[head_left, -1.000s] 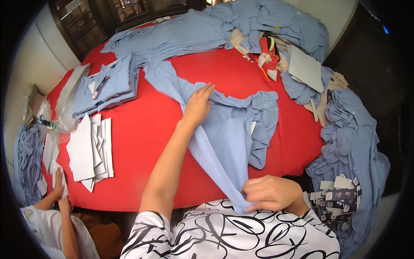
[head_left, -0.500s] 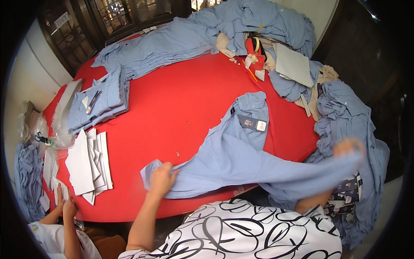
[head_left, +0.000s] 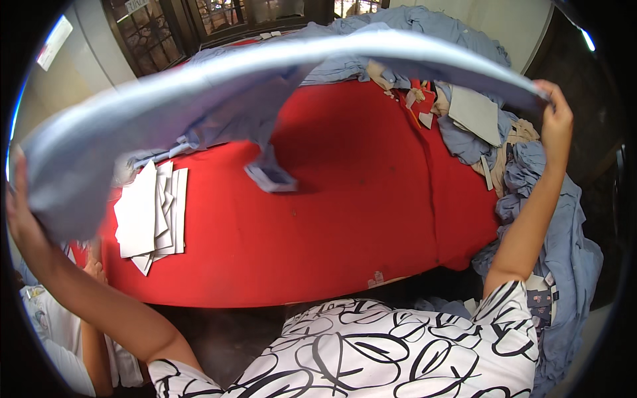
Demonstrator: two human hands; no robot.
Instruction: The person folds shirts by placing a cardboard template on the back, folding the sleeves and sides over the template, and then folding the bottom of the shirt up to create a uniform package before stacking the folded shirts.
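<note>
A light blue shirt [head_left: 199,99] is stretched in the air between my raised arms, smeared by motion. My left hand [head_left: 25,205] grips its lower left end at the far left rim. At the upper right, my right hand [head_left: 556,109] pinches the other end. One loose part of the shirt, perhaps a cuff or collar, dangles over the red tabletop [head_left: 358,219]. The raised cloth hides much of the table's far left side.
White boards [head_left: 142,215] lie stacked at the left. Blue shirts [head_left: 544,265] heap along the right, and more lie at the back. A grey-white board stack [head_left: 474,114] rests on cloth at the far right. Another person's hand [head_left: 95,265] is at the lower left.
Both my hands have risen and spread apart, lifting the shirt off the table into the air. The shirt's collar and dark tag no longer show.
</note>
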